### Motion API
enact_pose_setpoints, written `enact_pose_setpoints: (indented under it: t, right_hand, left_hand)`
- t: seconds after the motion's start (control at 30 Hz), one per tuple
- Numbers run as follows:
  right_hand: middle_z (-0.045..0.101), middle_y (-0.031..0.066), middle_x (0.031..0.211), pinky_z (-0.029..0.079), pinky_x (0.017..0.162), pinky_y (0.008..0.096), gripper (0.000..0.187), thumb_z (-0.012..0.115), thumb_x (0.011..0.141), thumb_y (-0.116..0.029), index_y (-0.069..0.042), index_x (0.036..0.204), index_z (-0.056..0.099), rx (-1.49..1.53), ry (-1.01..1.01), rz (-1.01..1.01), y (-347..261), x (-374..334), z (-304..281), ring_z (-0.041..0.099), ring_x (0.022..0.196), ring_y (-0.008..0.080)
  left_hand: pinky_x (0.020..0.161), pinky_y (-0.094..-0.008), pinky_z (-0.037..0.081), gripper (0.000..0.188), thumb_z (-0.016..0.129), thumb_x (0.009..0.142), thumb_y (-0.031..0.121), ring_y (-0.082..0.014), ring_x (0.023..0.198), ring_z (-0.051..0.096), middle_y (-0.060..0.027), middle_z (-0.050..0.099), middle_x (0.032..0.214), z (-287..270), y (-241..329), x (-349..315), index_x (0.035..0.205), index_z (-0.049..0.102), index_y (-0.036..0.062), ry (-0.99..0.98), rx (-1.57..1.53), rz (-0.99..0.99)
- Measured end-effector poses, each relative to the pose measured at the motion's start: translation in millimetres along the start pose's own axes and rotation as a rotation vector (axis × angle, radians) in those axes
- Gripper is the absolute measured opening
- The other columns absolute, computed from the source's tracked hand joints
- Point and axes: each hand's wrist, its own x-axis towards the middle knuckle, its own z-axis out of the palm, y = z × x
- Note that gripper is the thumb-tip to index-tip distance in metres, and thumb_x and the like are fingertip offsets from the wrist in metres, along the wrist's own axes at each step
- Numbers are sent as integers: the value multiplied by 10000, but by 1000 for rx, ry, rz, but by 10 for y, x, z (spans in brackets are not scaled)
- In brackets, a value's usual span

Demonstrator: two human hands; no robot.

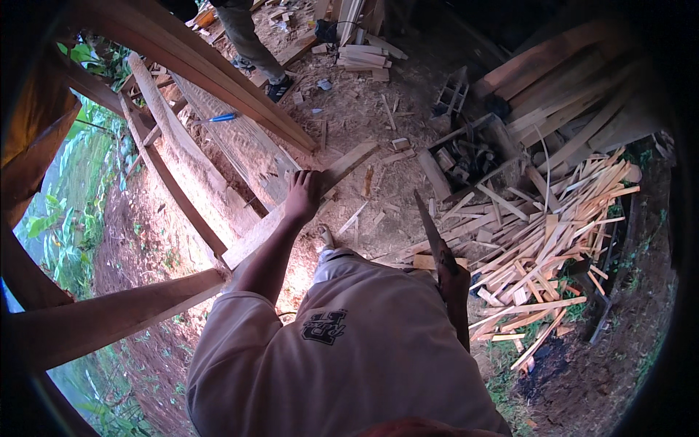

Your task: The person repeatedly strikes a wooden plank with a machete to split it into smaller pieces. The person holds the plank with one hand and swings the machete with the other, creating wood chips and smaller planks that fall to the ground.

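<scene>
My left hand (pixel 303 194) rests over a long wooden board (pixel 349 163), its fingers curled onto the upper edge. The board slants from beside my left arm up to the right, ahead of me. In my right hand (pixel 453 278) is a handsaw (pixel 429 227), gripped by its handle. Its blade points away from me and slightly left, apart from the board. My right fingers are mostly hidden behind the grip.
Thick posts and rails (pixel 171 306) frame the left side, with planks and a blue-handled tool (pixel 222 117) beyond. A wooden box (pixel 477 156) of offcuts stands ahead right, near a heap of wood strips (pixel 553 255). Another person's leg (pixel 251 44) shows at the top.
</scene>
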Motion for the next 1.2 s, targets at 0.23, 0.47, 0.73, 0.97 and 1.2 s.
enact_pose_setpoints:
  t: [0.23, 0.47, 0.73, 0.97, 1.2]
  right_hand:
    - [615, 82, 624, 444, 556, 365, 210, 757, 902, -185, 21, 884, 719, 11, -24, -94, -846, -171, -372, 564, 580, 128]
    - [606, 36, 628, 413, 548, 328, 227, 789, 904, -225, -10, 964, 748, 25, -110, -175, -1841, -287, -300, 519, 581, 89]
    - [602, 53, 665, 445, 611, 339, 265, 775, 917, -241, 18, 933, 721, 49, -297, -266, -2230, -184, 448, 525, 642, 113]
    - [603, 77, 644, 464, 598, 354, 282, 767, 914, -249, 28, 926, 712, 61, -401, -218, -2242, -66, 748, 549, 627, 117]
    - [649, 142, 668, 501, 622, 398, 275, 749, 911, -256, 15, 898, 705, -40, -406, -315, -2327, -154, 618, 670, 633, 226]
  left_hand:
    - [1166, -499, 336, 235, 582, 955, 238, -362, 1339, 483, -131, 666, 1236, 91, -58, 309, 1001, 727, 58, 8, 48, -18]
    - [1254, -498, 240, 415, 480, 1043, 361, -394, 1489, 352, -176, 629, 1398, 349, -72, 440, 1045, 784, 78, -112, 144, -271]
    - [1272, -510, 203, 429, 460, 1038, 339, -354, 1410, 466, -193, 699, 1215, 266, 80, 424, 1003, 784, 59, -146, 130, -297]
    - [1279, -520, 171, 338, 463, 993, 245, -280, 1042, 706, -158, 754, 892, 35, 220, 427, 940, 769, 113, -154, 167, -127]
    - [1263, -523, 199, 297, 491, 958, 234, -298, 945, 725, -140, 750, 833, 74, 227, 448, 910, 762, 123, -215, 236, -155]
